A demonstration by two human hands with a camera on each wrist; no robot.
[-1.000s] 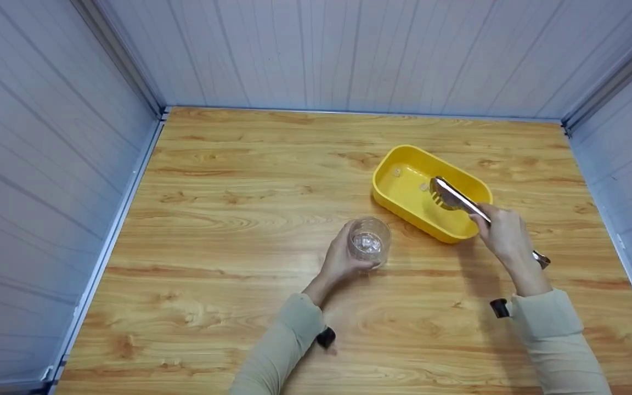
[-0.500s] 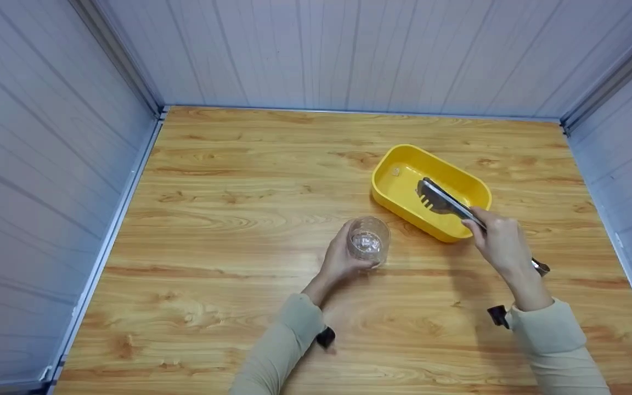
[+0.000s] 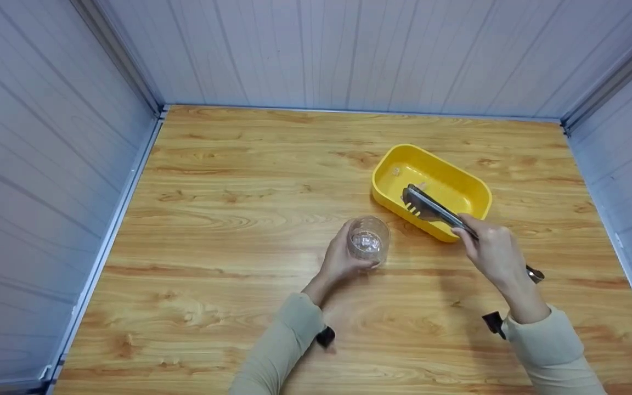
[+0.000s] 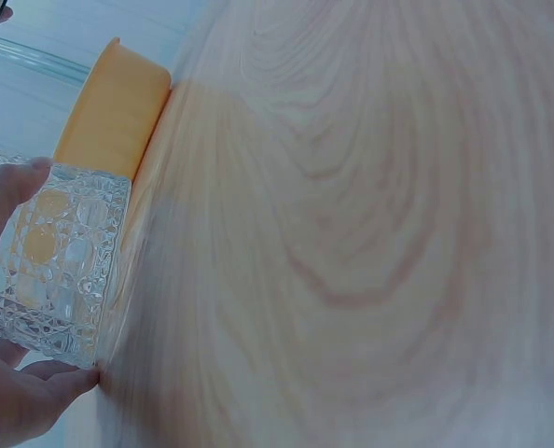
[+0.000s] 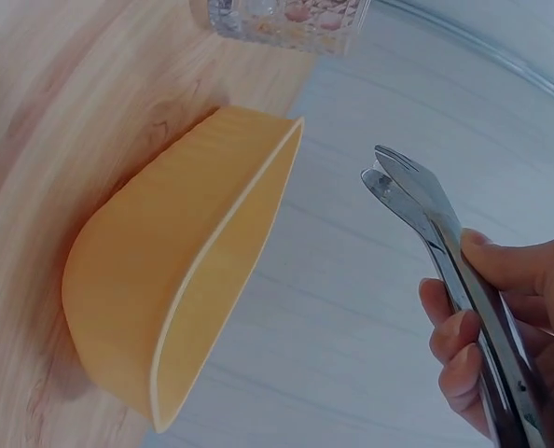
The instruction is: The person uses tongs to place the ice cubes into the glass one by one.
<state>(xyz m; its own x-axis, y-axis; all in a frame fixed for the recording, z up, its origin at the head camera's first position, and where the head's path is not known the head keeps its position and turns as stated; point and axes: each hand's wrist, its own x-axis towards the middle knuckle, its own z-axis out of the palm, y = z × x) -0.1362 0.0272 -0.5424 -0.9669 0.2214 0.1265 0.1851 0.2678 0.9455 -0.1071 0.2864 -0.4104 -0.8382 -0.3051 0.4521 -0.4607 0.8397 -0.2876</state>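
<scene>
My left hand (image 3: pixel 342 257) holds a clear patterned glass (image 3: pixel 370 241) upright on the table, with clear ice-like cubes at its bottom. In the left wrist view, its thumb and fingers curl round the glass's embossed wall (image 4: pixel 58 252). My right hand (image 3: pixel 494 252) grips metal serving tongs (image 3: pixel 441 213), tilted over the near side of a yellow box (image 3: pixel 472 184). The right wrist view has the tong tips almost together, a small clear cube (image 5: pixel 381 169) between them and raised above the box rim. Another clear cube (image 3: pixel 396 171) lies at the box's left end.
The wooden table (image 3: pixel 228 230) has pale panel walls (image 3: pixel 316 55) at the back and both sides. The yellow box stands just behind and right of the glass. Black wrist mounts (image 3: pixel 325 337) stick out beside both sleeves.
The right hand and tongs have moved left and toward the near rim, and the tongs have risen from the box with a clear cube. The left hand and glass have stayed put.
</scene>
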